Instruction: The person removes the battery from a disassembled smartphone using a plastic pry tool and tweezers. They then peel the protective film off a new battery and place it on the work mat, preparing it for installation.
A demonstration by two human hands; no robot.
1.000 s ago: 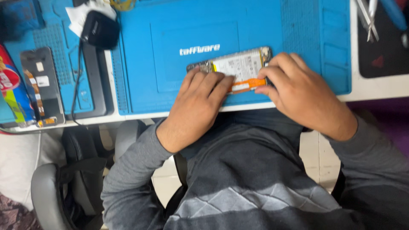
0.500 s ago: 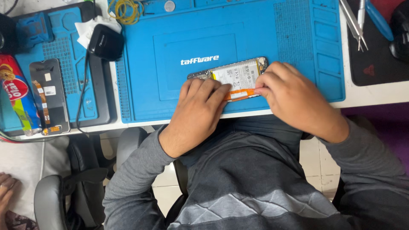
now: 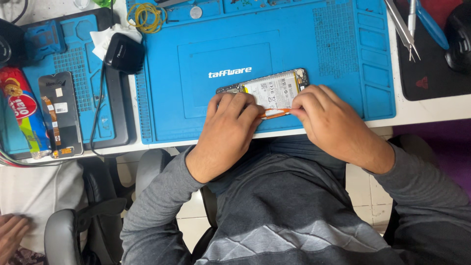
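The opened phone (image 3: 274, 89) lies on the big blue work mat (image 3: 206, 108), near the front edge of the mat and just in front of me, with its back cover off and the pale battery showing.

From the left: at the far left edge of the table there is a colourful snack packet (image 3: 22, 110). Beside it a second phone part (image 3: 61, 114) with an orange ribbon cable rests on a smaller blue mat (image 3: 78, 68). A black small box (image 3: 123, 53) with a cable stands between the two mats, and some yellow rubber bands (image 3: 145, 15) lie at the top of the big mat.

My left hand (image 3: 226, 132) lies flat over the left lower part of the opened phone, its fingers close together and pressed down on it. Between my two hands a thin orange strip (image 3: 275, 113) goes along the lower edge of the phone. My right hand (image 3: 329, 120) pinches the right end of this strip between thumb and first fingers, the other fingers are curled.

At the far right, metal tweezers (image 3: 403, 30) lie on a black mat (image 3: 431, 73).

In the lower left corner another person's hand (image 3: 11, 231) shows, well apart from mine.
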